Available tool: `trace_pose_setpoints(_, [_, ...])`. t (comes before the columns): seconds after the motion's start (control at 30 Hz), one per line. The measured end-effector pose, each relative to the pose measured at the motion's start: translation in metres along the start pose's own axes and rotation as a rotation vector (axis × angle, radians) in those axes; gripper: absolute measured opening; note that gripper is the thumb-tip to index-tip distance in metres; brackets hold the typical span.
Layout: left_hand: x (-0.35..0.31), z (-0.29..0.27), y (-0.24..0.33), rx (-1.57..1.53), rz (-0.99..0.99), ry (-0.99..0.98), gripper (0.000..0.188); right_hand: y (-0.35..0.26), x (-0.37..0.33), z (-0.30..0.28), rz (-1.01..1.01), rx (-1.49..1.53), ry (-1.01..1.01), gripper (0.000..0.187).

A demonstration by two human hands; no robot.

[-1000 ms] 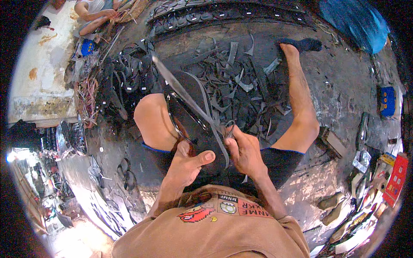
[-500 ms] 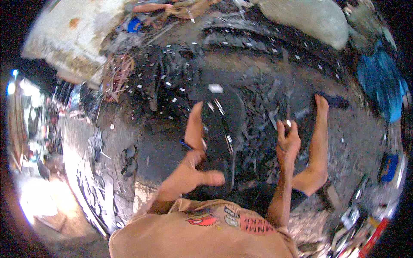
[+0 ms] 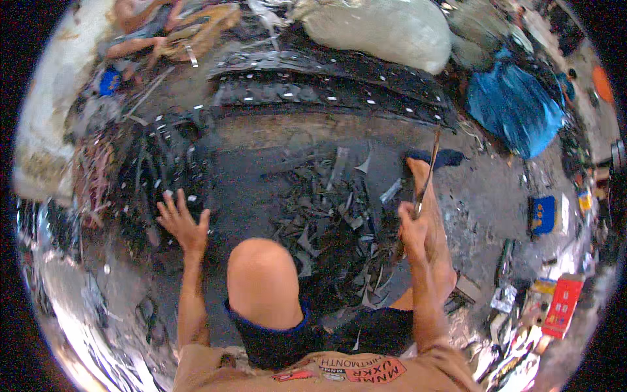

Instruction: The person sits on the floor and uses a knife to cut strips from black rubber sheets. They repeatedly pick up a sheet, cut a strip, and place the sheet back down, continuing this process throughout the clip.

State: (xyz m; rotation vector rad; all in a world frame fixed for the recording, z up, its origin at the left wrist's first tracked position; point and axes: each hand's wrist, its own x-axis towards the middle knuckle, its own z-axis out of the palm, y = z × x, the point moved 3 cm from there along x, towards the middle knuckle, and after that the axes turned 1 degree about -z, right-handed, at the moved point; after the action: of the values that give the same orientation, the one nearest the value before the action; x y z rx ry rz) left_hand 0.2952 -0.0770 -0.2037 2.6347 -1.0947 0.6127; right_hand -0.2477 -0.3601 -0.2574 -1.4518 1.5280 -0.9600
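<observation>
My left hand (image 3: pixel 183 222) reaches out to the left with its fingers spread, resting on or just above a heap of black rubber strips (image 3: pixel 147 173); it holds nothing. My right hand (image 3: pixel 413 232) is shut on a long thin blade (image 3: pixel 429 163) that points up and away from me, beside my bare right foot (image 3: pixel 428 196). Between the hands, past my raised left knee (image 3: pixel 261 281), lie several dark cut rubber scraps (image 3: pixel 326 215) on the floor.
Long black studded rubber bands (image 3: pixel 326 91) lie across the back, with a white sack (image 3: pixel 385 32) and a blue bag (image 3: pixel 516 108) behind them. Another person (image 3: pixel 150 26) sits at the top left. Small boxes and packets (image 3: pixel 562 304) crowd the right edge.
Both hands held a wide dark rubber strip before. My left hand has let it go and swung out to the left heap; my right hand has moved right and raised the blade.
</observation>
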Motion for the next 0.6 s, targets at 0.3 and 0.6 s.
trace_pose_setpoints(0.3, [0.081, 0.080, -0.075, 0.255, 0.287, -0.273, 0.068, -0.049, 0.359, 0.097, 0.135, 0.376, 0.013, 0.039])
trace_pose_setpoints(0.6, [0.097, 0.080, -0.057, 0.042, 0.202, -0.206, 0.059, -0.049, 0.487, 0.171, 0.234, 0.476, 0.413, 0.033])
